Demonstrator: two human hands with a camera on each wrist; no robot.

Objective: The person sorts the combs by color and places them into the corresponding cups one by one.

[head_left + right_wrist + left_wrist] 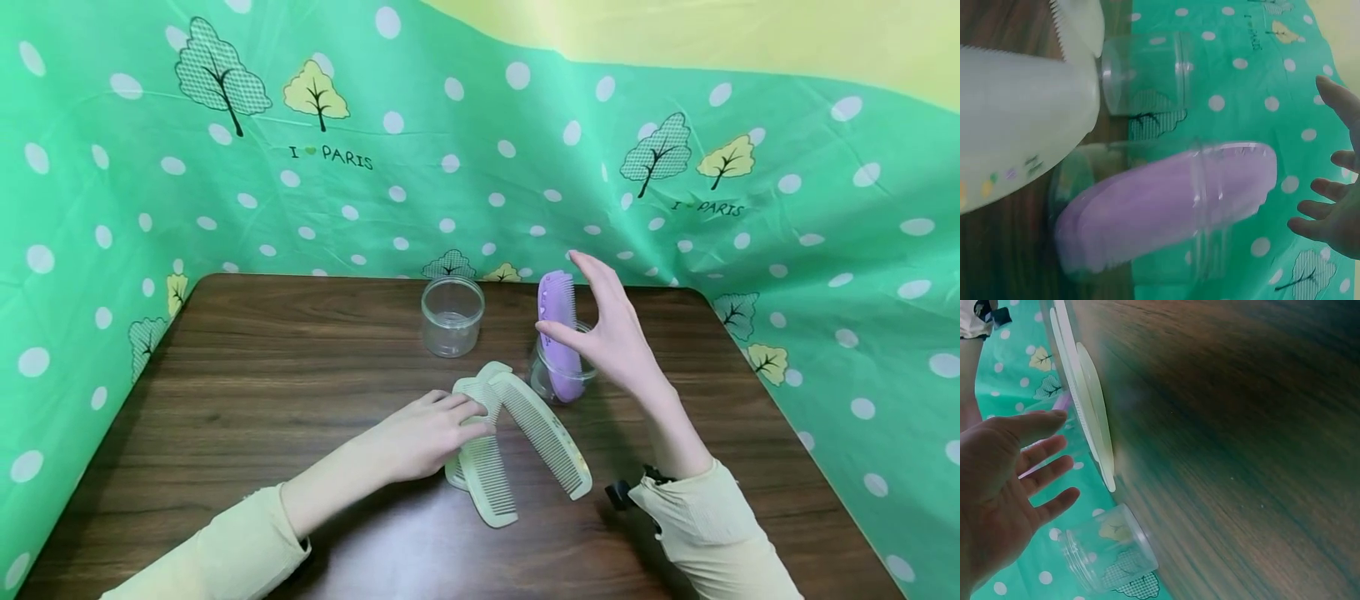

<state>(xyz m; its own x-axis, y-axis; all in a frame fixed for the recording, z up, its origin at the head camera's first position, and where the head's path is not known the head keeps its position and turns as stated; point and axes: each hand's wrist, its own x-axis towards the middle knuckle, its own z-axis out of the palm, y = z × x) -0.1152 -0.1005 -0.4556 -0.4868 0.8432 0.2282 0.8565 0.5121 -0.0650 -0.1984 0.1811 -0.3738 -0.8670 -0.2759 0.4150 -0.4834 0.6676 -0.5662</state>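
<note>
Pale green combs [546, 433] lie overlapped in a loose pile at mid-table. Over the left side of the pile is my left hand [435, 433]; in the left wrist view its fingers are loosely bent and hold nothing. A purple comb [557, 333] leans upright inside a clear jar [542, 388], its top above the rim; whether a second lies behind it I cannot tell. Around the comb's upper part, my right hand [618, 333] spreads thumb and fingers wide. The right wrist view shows this hand [1341, 200] apart from the purple comb [1160, 200].
Another clear jar [452, 321], with nothing visible inside, stands near the back edge, left of the first jar. A green dotted cloth [450, 167] hangs behind and beside the dark wooden table [300, 350].
</note>
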